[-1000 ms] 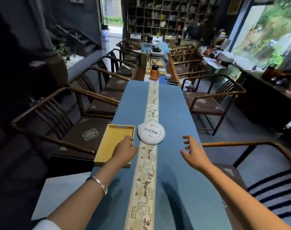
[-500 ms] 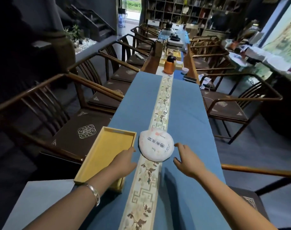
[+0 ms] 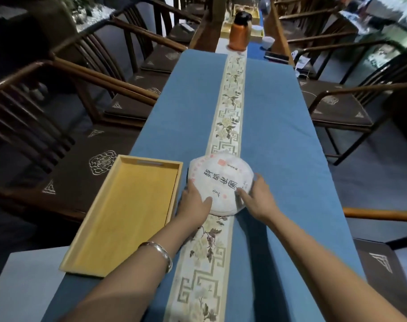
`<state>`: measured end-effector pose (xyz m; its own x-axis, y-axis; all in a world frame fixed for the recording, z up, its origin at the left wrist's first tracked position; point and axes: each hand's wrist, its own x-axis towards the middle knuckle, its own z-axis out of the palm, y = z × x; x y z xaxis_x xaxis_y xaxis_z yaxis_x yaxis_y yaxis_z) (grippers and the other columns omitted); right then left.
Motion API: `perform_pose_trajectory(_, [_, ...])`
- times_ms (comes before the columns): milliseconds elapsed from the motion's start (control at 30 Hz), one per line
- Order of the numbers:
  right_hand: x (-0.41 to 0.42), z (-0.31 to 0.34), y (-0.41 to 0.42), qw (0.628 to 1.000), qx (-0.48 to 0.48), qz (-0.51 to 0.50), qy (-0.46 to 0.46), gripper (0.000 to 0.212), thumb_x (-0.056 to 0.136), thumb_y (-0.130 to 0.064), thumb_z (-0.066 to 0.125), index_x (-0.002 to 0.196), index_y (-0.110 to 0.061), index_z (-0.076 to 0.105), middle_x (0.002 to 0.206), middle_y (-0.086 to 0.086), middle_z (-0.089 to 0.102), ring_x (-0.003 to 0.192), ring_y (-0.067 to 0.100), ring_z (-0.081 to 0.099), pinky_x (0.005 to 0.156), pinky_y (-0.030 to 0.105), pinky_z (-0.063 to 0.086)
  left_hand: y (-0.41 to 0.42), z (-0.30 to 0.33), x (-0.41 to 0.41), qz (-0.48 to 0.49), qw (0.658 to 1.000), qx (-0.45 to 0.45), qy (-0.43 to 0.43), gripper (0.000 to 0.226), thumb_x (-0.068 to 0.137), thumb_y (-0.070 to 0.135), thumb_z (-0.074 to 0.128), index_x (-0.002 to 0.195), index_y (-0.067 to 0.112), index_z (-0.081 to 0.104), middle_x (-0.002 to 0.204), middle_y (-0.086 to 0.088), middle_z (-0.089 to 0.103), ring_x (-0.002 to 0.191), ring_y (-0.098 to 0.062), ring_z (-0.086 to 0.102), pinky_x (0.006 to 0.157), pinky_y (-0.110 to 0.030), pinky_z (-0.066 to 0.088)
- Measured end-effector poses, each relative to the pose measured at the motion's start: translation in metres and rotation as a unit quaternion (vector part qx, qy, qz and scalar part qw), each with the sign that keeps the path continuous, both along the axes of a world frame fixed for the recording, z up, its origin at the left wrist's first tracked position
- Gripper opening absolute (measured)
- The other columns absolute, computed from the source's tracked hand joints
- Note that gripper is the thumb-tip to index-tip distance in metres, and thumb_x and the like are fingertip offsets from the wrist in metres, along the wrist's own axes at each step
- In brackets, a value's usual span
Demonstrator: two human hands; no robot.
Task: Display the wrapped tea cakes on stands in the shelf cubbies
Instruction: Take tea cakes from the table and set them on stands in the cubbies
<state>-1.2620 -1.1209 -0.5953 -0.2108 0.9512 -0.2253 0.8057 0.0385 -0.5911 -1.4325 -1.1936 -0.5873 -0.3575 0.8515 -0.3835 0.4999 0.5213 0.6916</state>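
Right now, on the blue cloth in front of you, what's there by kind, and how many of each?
Wrapped tea cake: 1, gripped by the left hand and right hand
Yellow wooden tray: 1, nothing visible in it
Orange flask: 1, at the far end
White cup: 1, beside the flask
Total: 4

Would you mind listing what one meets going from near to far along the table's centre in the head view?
The two hands, left hand and right hand, gripping the wrapped tea cake → the embroidered runner → the orange flask.
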Motion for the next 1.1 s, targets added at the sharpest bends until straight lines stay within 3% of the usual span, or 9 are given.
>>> perform_pose_trajectory(167, [0.009,-0.06,0.034,0.988,-0.061,-0.055,0.135,0.075,0.062,-0.059,0.072,0.122,-0.018,0.053,0.12,0.002,0.063,0.108,0.022,0.064,0.088,0.045,0.056,0.017,-0.015,0.004,0.08,0.997,-0.004,0.016,0.089,0.087,0.04,0.064,0.153,0.013,0.01,0.152,-0.016,0.027,0.138,-0.037,0.029,0.108,-0.046,0.033])
perform_pose_trajectory(267, [-0.005,-0.029,0.018,0.981,-0.056,-0.082,0.165,0.058,0.073,-0.037,0.079,0.118,-0.015,0.048,0.121,0.003,0.059,0.108,0.02,0.061,0.09,0.045,0.055,0.016,-0.015,0.005,0.084,0.996,0.009,-0.005,0.092,0.082,0.038,0.071,0.153,0.02,0.014,0.145,-0.015,0.03,0.132,-0.037,0.037,0.102,-0.043,0.039])
perform_pose_trajectory(367, [-0.001,-0.013,0.008,0.977,-0.058,-0.092,0.182,0.062,0.078,-0.028,0.079,0.123,-0.014,0.039,0.124,0.003,0.054,0.111,0.02,0.058,0.088,0.038,0.053,0.009,-0.011,0.006,0.082,0.995,0.046,-0.014,0.095,0.077,0.034,0.077,0.151,0.023,0.019,0.141,-0.013,0.034,0.124,-0.034,0.046,0.096,-0.039,0.044])
perform_pose_trajectory(467, [0.012,0.005,-0.003,0.966,-0.063,-0.106,0.229,0.069,0.077,-0.023,0.082,0.127,-0.015,0.035,0.118,-0.001,0.055,0.106,0.016,0.059,0.081,0.028,0.052,0.003,0.003,0.008,0.081,0.991,0.079,-0.067,0.094,0.067,0.03,0.08,0.145,0.024,0.026,0.138,-0.007,0.036,0.121,-0.028,0.046,0.094,-0.034,0.043])
perform_pose_trajectory(633, [0.031,0.061,-0.039,0.933,-0.061,-0.144,0.325,0.065,0.076,-0.016,0.082,0.121,-0.014,0.036,0.107,-0.01,0.053,0.093,0.0,0.056,0.059,0.013,0.052,-0.011,0.051,0.009,0.05,0.974,0.125,-0.181,0.092,0.05,0.032,0.072,0.132,0.033,0.032,0.125,0.003,0.05,0.115,-0.019,0.052,0.095,-0.044,0.051])
perform_pose_trajectory(767, [0.046,0.111,-0.091,0.895,-0.059,-0.163,0.411,0.075,0.055,-0.046,0.088,0.112,-0.026,0.041,0.117,-0.001,0.061,0.104,0.014,0.065,0.079,0.03,0.055,-0.033,0.103,0.012,-0.012,0.964,0.144,-0.222,0.087,0.056,0.019,0.07,0.131,0.035,0.029,0.122,0.005,0.054,0.111,-0.017,0.057,0.093,-0.043,0.053])
perform_pose_trajectory(867, [0.06,0.143,-0.143,0.868,-0.05,-0.18,0.461,0.072,0.061,-0.035,0.09,0.112,-0.036,0.04,0.113,0.001,0.069,0.097,0.015,0.071,0.078,0.033,0.058,-0.06,0.146,0.011,-0.06,0.954,0.133,-0.262,0.085,0.057,0.012,0.072,0.129,0.04,0.036,0.122,0.003,0.057,0.11,-0.02,0.06,0.093,-0.048,0.054])
perform_pose_trajectory(1000, [0.076,0.18,-0.211,0.822,-0.079,-0.205,0.525,0.102,0.05,-0.035,0.094,0.136,-0.038,0.04,0.114,0.004,0.073,0.101,0.024,0.072,0.079,0.043,0.06,-0.1,0.202,0.02,-0.145,0.947,0.117,-0.263,0.078,0.058,0.009,0.073,0.114,0.052,0.04,0.116,0.004,0.06,0.106,-0.021,0.063,0.085,-0.039,0.058])
perform_pose_trajectory(1100, [0.089,0.206,-0.256,0.793,-0.08,-0.228,0.559,0.054,0.072,-0.013,0.078,0.121,-0.023,0.056,0.106,0.008,0.075,0.093,0.027,0.074,0.069,0.041,0.062,-0.124,0.236,0.037,-0.209,0.939,0.115,-0.245,0.076,0.059,0.012,0.072,0.114,0.053,0.039,0.118,0.007,0.055,0.106,-0.017,0.059,0.081,-0.03,0.056])
